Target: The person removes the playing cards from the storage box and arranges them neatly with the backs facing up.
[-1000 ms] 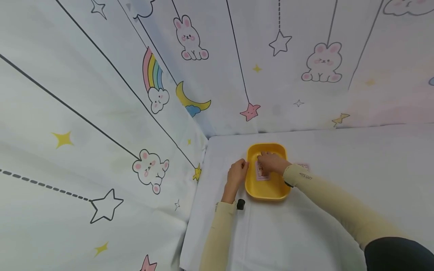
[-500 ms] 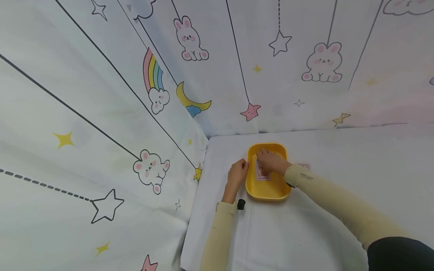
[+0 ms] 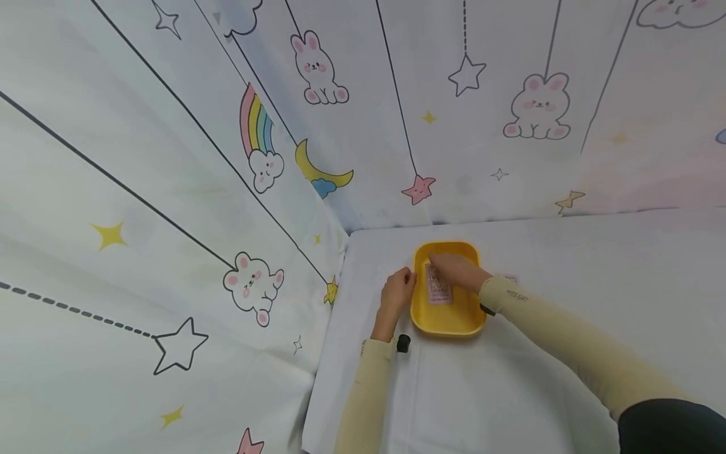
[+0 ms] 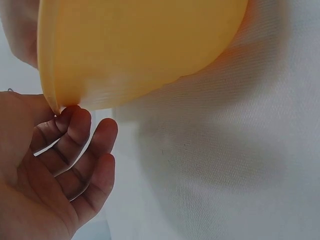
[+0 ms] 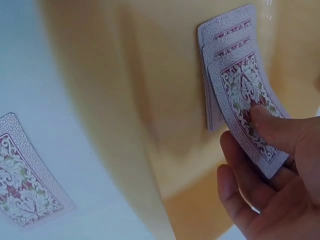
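Right wrist view, fingers [image 5: 247, 169] pinching ornate card [image 5: 244, 92], head view, sleeve print [image 3: 517, 296] unreadable

With the rectangular, round-cornered yellow tray [image 3: 467, 320] as clock centre in the head view, the left hand [image 3: 397, 290] blocks the rim at 9 o'clock, the cream-sleeved left forearm [image 3: 364, 391] closes off 7 to 8, and the right hand [image 3: 458, 272] and cream-sleeved right forearm [image 3: 556, 325] bar 3 to 4. Inside, pale, red-patterned paper cards [image 5: 244, 85] fill the middle toward 9, leaving hand room at 5 to 6. White cloth-covered counter [image 3: 595, 265] gives passage at 6, between the forearms, and at 2; printed white fabric wall [image 3: 368, 126] stops reach at 12.
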A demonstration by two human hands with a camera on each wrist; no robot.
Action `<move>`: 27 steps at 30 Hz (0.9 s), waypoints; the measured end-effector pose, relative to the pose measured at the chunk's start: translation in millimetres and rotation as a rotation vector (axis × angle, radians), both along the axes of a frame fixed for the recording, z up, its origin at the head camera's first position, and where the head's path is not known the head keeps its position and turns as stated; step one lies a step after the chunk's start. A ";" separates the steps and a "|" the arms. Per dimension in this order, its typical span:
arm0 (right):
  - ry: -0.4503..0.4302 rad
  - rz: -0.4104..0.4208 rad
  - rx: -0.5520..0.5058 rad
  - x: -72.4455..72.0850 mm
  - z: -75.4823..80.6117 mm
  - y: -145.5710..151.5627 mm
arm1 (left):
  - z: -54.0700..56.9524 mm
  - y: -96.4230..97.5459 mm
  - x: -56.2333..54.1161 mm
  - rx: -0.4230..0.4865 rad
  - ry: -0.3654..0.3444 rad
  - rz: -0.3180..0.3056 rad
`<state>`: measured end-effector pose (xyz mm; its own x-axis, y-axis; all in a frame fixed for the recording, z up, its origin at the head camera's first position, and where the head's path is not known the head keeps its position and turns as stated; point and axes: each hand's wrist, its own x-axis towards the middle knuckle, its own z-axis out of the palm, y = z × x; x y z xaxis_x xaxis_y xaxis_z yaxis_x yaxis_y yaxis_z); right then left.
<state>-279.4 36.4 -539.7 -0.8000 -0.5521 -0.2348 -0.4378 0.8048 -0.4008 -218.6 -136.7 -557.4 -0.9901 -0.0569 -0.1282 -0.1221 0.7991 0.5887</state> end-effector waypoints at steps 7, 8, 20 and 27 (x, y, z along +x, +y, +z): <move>0.076 0.009 0.046 -3.1 -5.3 0.6 | 1.7 0.3 -0.8 -0.005 0.013 -0.006; 0.085 0.013 0.056 -3.3 -6.3 1.0 | 1.7 0.3 -0.9 -0.002 0.014 -0.008; -0.159 -0.090 -0.164 -1.7 -8.2 14.1 | 2.6 1.1 1.8 -0.008 0.020 -0.015; -0.199 -0.126 -0.340 -2.2 -6.7 31.9 | 2.5 1.8 3.6 -0.002 0.023 -0.006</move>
